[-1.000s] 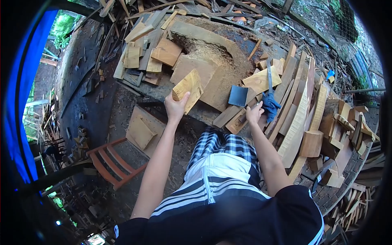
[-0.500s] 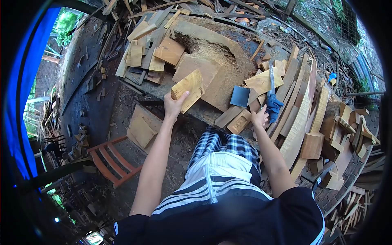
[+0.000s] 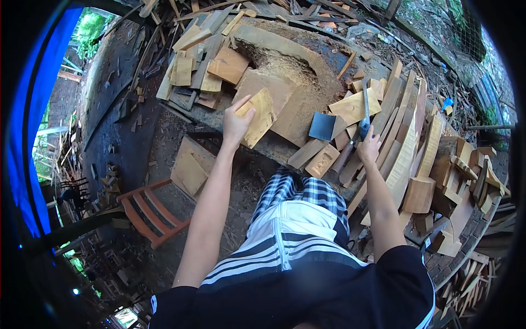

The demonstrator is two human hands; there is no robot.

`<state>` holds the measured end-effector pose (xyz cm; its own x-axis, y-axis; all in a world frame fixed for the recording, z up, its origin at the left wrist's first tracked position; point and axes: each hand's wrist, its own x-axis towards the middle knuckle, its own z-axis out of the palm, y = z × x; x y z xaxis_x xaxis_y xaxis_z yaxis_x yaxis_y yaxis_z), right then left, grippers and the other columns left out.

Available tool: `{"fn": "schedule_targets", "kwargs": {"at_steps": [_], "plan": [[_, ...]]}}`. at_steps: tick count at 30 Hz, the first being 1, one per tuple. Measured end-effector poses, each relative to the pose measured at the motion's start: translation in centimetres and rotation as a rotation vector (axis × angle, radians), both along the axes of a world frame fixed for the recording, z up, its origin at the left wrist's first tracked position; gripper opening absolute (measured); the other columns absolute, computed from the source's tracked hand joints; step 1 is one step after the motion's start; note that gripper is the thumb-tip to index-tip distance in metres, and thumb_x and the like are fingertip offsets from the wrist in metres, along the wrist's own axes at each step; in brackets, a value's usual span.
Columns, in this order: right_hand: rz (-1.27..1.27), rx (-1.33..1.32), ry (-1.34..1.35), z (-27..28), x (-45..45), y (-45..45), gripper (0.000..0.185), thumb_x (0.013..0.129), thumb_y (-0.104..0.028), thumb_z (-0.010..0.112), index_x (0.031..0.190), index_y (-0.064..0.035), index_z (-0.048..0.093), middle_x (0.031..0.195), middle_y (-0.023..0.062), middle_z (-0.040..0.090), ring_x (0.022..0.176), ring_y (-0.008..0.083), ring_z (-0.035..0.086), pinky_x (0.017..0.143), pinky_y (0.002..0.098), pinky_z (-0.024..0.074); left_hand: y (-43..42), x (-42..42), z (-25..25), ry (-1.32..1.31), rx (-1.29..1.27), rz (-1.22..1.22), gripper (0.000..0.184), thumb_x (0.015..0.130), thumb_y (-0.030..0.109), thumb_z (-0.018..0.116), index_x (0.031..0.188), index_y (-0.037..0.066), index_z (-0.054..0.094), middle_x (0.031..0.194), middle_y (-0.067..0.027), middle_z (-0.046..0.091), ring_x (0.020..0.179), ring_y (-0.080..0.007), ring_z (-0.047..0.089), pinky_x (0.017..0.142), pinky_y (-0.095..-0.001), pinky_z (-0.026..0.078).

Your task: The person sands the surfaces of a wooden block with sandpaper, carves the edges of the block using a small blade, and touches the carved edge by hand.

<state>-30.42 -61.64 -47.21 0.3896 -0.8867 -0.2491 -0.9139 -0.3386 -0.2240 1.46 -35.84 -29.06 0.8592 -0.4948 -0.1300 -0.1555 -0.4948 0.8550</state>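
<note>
My left hand (image 3: 238, 122) grips a flat, light wood block (image 3: 258, 118) by its left edge, held over the front of the workbench. On the right, my right hand (image 3: 369, 147) is closed on the blue cloth (image 3: 364, 128), of which only a small part shows. A long metal blade (image 3: 366, 101) extends up from the cloth. Left of this hand lies a tool with a dark handle (image 3: 343, 157). A dark square sheet (image 3: 322, 126) rests beside a light board (image 3: 356, 106). Nearer me is a small wood block with a hollow (image 3: 322, 160).
A big carved wood slab (image 3: 296, 93) covers the bench's middle. Wood pieces (image 3: 227, 66) are piled at its left. Long planks (image 3: 402, 148) and curved blocks (image 3: 419, 194) lie at the right. A reddish slatted wooden frame (image 3: 153, 211) stands at the lower left.
My right hand has moved right and up onto the blue cloth, which it now grasps and mostly hides. The dark-handled tool has come into view. My left hand's fingers have shifted on the block.
</note>
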Motion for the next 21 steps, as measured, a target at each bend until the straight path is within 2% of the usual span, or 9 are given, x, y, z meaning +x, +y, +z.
{"fn": "schedule_targets", "kwargs": {"at_steps": [4, 6, 7, 8, 10, 13, 15, 19, 21], "plan": [[-0.234, 0.149, -0.259, 6.8, 3.8, -0.1, 0.062, 0.087, -0.026, 0.057, 0.146, -0.0205, 0.039, 0.118, 0.0252, 0.056, 0.106, 0.0460, 0.061, 0.091, 0.0541, 0.0491, -0.2, 0.2, 2.0, -0.025, 0.078, -0.221, 0.050, 0.084, 0.004, 0.067, 0.133, 0.007, 0.062, 0.113, -0.0151, 0.072, 0.098, -0.0186, 0.070, 0.088, -0.0290, 0.053], [-0.034, 0.161, -0.361, 7.4, 6.3, 1.6, 0.061, 0.094, -0.038, 0.054, 0.150, -0.0227, 0.034, 0.120, 0.0254, 0.058, 0.105, 0.0472, 0.062, 0.091, 0.0542, 0.0490, 0.0, 0.4, 1.5, 0.089, 0.034, -0.197, 0.052, 0.084, 0.002, 0.066, 0.135, 0.007, 0.060, 0.114, -0.0146, 0.072, 0.099, -0.0175, 0.069, 0.088, -0.0287, 0.052], [0.028, 0.240, -0.430, 11.0, 8.4, 3.4, 0.062, 0.096, -0.039, 0.053, 0.153, -0.0250, 0.031, 0.121, 0.0277, 0.057, 0.107, 0.0469, 0.062, 0.091, 0.0538, 0.0492, 0.0, 0.5, 1.3, 0.199, -0.009, -0.170, 0.054, 0.084, 0.001, 0.065, 0.137, 0.007, 0.058, 0.114, -0.0140, 0.071, 0.099, -0.0165, 0.068, 0.089, -0.0283, 0.052], [0.124, 0.317, -0.413, 13.4, 10.4, 4.9, 0.063, 0.096, -0.038, 0.053, 0.153, -0.0260, 0.031, 0.121, 0.0296, 0.056, 0.110, 0.0459, 0.062, 0.093, 0.0529, 0.0489, 0.0, 0.4, 1.3, 0.198, -0.009, -0.170, 0.054, 0.084, 0.001, 0.065, 0.137, 0.007, 0.058, 0.114, -0.0140, 0.071, 0.099, -0.0165, 0.068, 0.089, -0.0283, 0.052], [0.253, 0.362, -0.517, 11.7, 13.1, 6.9, 0.063, 0.094, -0.029, 0.054, 0.153, -0.0237, 0.032, 0.115, 0.0291, 0.056, 0.102, 0.0464, 0.063, 0.089, 0.0531, 0.0504, 0.0, 0.3, 1.6, 0.217, -0.008, -0.168, 0.053, 0.084, 0.000, 0.065, 0.137, 0.007, 0.059, 0.114, -0.0141, 0.071, 0.101, -0.0155, 0.066, 0.089, -0.0282, 0.051], [0.321, 0.290, -0.518, 16.4, 15.3, 8.4, 0.069, 0.090, -0.020, 0.055, 0.154, -0.0220, 0.031, 0.115, 0.0267, 0.057, 0.100, 0.0468, 0.063, 0.088, 0.0533, 0.0507, 0.2, 0.3, 1.2, 0.113, -0.007, -0.199, 0.052, 0.085, 0.001, 0.065, 0.137, 0.006, 0.058, 0.116, -0.0146, 0.070, 0.101, -0.0170, 0.067, 0.089, -0.0284, 0.051], [0.317, 0.230, -0.679, 17.1, 16.1, 8.9, 0.071, 0.086, -0.015, 0.054, 0.153, -0.0213, 0.034, 0.115, 0.0236, 0.058, 0.101, 0.0459, 0.063, 0.087, 0.0525, 0.0513, 0.4, 0.0, 1.1, 0.143, 0.007, -0.158, 0.052, 0.085, 0.000, 0.065, 0.136, 0.006, 0.059, 0.115, -0.0116, 0.070, 0.100, -0.0143, 0.066, 0.088, -0.0273, 0.052], [0.503, 0.237, -0.472, 17.4, 17.7, 8.4, 0.063, 0.085, -0.015, 0.054, 0.147, -0.0226, 0.046, 0.109, 0.0222, 0.061, 0.096, 0.0434, 0.065, 0.081, 0.0510, 0.0535, 0.2, 0.1, 0.4, 0.156, -0.010, -0.139, 0.049, 0.087, 0.000, 0.066, 0.135, 0.006, 0.060, 0.113, -0.0091, 0.071, 0.097, -0.0120, 0.066, 0.087, -0.0265, 0.052], [0.549, 0.258, -0.416, 20.5, 18.9, 9.2, 0.061, 0.086, -0.016, 0.055, 0.146, -0.0234, 0.047, 0.108, 0.0219, 0.062, 0.095, 0.0430, 0.066, 0.081, 0.0509, 0.0535, 0.4, 0.0, 0.0, 0.113, -0.016, -0.132, 0.048, 0.087, 0.000, 0.066, 0.135, 0.006, 0.060, 0.114, -0.0096, 0.071, 0.098, -0.0123, 0.066, 0.087, -0.0268, 0.052]]}}
